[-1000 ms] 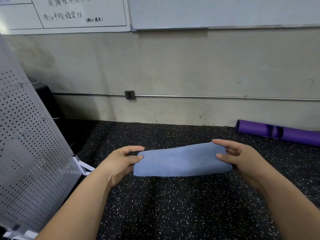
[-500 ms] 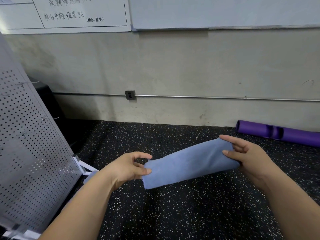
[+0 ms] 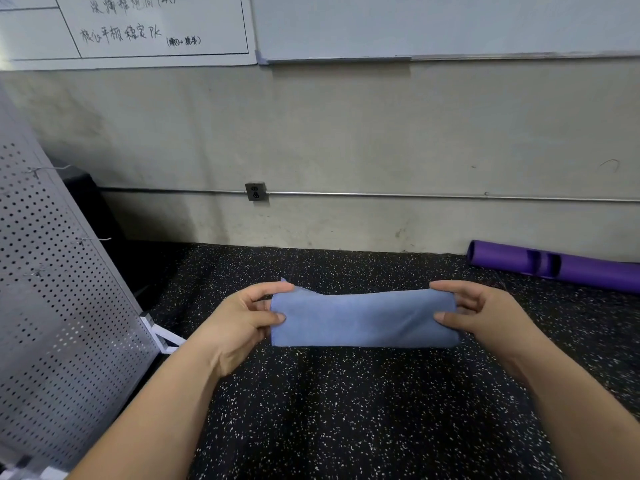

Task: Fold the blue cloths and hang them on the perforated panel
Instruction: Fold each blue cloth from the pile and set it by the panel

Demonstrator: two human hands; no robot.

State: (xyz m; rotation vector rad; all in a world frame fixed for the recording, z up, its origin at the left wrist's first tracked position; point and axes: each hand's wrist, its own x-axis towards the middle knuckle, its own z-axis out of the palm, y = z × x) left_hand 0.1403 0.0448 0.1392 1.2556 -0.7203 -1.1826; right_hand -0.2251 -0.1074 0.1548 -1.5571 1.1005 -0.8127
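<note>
Pinching folded blue cloth (image 3: 363,318) ends: left hand (image 3: 239,323), right hand (image 3: 485,315).

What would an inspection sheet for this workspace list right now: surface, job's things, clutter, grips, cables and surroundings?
Surface: black speckled rubber floor.
Job's things: blue cloth, folded into a long band, stretched between both hands; perforated panel leaning at the left, its wire hooks bare where visible.
Clutter: purple tube lying against the wall at the right.
Grips: left hand pinches the cloth's left end; right hand pinches its right end.
Cables: nothing seen loose; a metal conduit runs along the wall from an outlet box.
Surroundings: concrete wall; whiteboards above, one with handwriting.
</note>
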